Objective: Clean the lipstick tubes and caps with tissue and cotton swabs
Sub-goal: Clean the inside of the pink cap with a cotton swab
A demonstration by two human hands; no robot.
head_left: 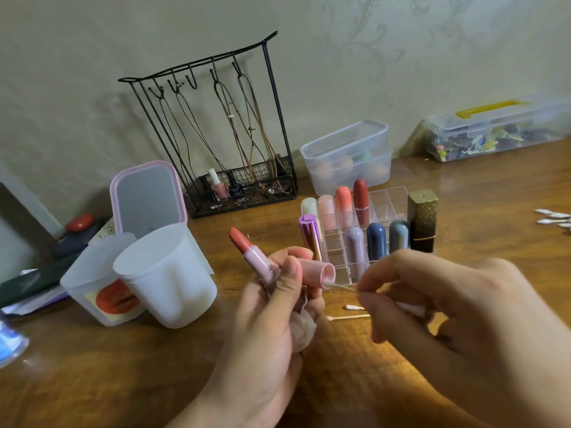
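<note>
While the left hand (272, 307) grips an uncapped pink lipstick tube (256, 257), its coral bullet tilted up and to the left, the same hand also holds the pink cap (316, 273) with its open mouth turned to the right, and a crumpled tissue (304, 330) is tucked under its fingers. Just right of the cap, the right hand (448, 304) pinches a cotton swab (338, 286) between thumb and fingertips, the white tip touching the cap's rim. Both hands hover over the wooden desk (123, 381).

Below the swab, two more cotton swabs (355, 312) lie on the desk. Behind the hands stands a clear organizer (387, 199) holding capped lipsticks in several colours, with a purple metallic tube (310, 236) at its left and a black-and-gold square lipstick (423, 222) at its right. To the left are two frosted white cups (167, 276), a pink-framed mirror (148, 197) and a black wire rack (216, 125) hung with cords. Further back sit stacked clear containers (349, 156), and more swabs (553, 219) lie at the right edge.
</note>
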